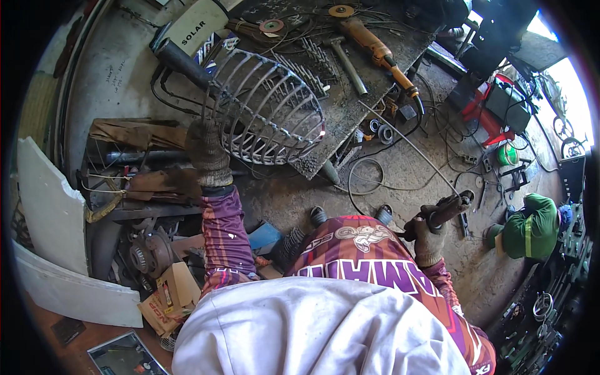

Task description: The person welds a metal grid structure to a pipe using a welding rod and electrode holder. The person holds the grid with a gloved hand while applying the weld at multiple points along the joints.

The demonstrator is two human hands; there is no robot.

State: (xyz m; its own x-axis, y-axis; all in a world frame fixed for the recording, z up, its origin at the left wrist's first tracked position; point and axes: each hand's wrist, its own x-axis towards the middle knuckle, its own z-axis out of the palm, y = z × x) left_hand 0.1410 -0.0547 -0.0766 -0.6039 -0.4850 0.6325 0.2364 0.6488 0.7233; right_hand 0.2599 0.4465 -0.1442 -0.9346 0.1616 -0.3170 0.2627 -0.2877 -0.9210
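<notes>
A cage of bent metal rods [275, 109], shaped like a rounded basket, lies tilted over the near edge of the work table. A small bright spot glows at its right tip. My left hand [211, 153], in a dirty knitted glove, is closed at the cage's left end, its fingertips partly lost against dark metal. My right hand [430, 240], gloved too, grips a dark welding electrode holder [449, 211] out to the right. From the holder a long thin welding rod [417, 155] slants up and left toward the table edge, apart from the cage.
On the dark table [340, 125] lie a hammer [348, 65], an orange angle grinder [372, 47], grinding discs [271, 25] and short rods [317, 56]. Cables [369, 181] loop across the floor. A person in green [531, 228] crouches at right. Scrap and a cardboard box [178, 287] sit at left.
</notes>
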